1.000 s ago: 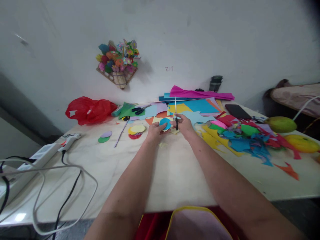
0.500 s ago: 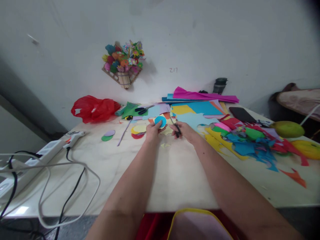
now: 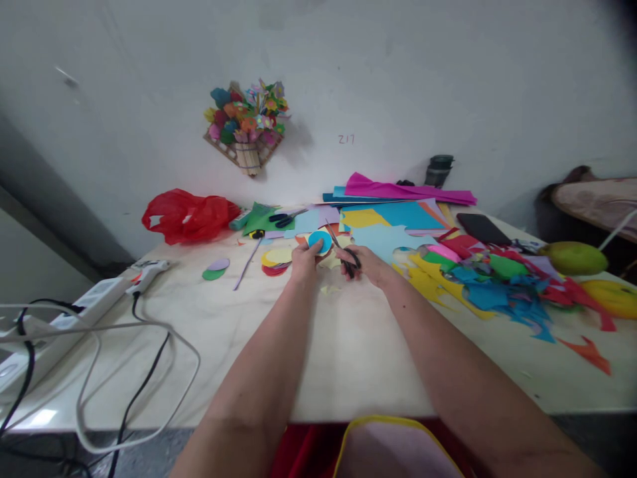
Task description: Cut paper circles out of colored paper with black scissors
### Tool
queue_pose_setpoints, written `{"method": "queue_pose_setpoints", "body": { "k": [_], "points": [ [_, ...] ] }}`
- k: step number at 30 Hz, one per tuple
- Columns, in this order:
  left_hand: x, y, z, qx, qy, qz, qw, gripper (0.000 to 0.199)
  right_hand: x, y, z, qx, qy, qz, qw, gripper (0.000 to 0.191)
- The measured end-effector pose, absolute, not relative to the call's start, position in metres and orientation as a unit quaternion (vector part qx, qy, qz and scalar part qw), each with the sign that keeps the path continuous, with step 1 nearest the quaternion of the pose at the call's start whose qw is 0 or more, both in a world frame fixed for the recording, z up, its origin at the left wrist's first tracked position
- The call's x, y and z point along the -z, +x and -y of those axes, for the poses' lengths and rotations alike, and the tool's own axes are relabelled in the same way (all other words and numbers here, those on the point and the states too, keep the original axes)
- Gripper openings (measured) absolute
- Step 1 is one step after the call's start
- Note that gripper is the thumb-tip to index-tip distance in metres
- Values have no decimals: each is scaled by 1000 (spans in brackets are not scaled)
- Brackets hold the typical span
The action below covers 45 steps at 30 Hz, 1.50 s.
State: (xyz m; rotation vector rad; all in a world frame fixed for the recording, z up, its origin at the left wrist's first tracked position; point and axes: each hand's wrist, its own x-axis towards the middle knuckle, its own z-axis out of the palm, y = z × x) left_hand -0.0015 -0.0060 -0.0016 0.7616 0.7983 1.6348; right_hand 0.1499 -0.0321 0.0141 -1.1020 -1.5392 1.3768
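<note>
My left hand pinches a blue paper circle laid on a pale yellow piece of paper whose edge shows around it. Just to the right, my right hand is closed on black-handled scissors. Their blades point up and to the left, close to the right edge of the held paper. Small pale yellow scraps lie on the table below my hands. Yellow circles and red ones rest left of my left hand. Farther left are a purple circle and a green circle.
Coloured sheets and a second pair of scissors lie behind my hands. A pile of scraps and a dark phone are on the right. A red bag, a power strip and cables are on the left.
The scissors have tilted further to the left and their blades look more spread, with my right hand turned slightly. My left hand and the blue circle have hardly moved.
</note>
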Motion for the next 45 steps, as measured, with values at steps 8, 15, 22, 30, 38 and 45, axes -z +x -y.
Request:
{"method": "queue_pose_setpoints", "body": {
  "k": [8,15,22,30,38,45],
  "points": [
    [3,-3,5,-689,319,-334,558,35,-14,151,32,-543,-436,605,386,33],
    [1,-4,7,-673,329,-329,575,31,-15,152,33,-546,-436,599,391,33],
    [0,-4,8,-669,332,-325,580,29,-15,152,33,-547,-433,601,389,36],
    [4,-5,5,-664,338,-319,585,28,-14,153,32,-541,-435,607,387,37],
    [1,-5,7,-658,330,-331,590,22,-15,155,34,-542,-434,610,382,36],
    [4,-6,5,-656,341,-324,590,21,-12,156,32,-542,-428,614,382,33]
  ]
}}
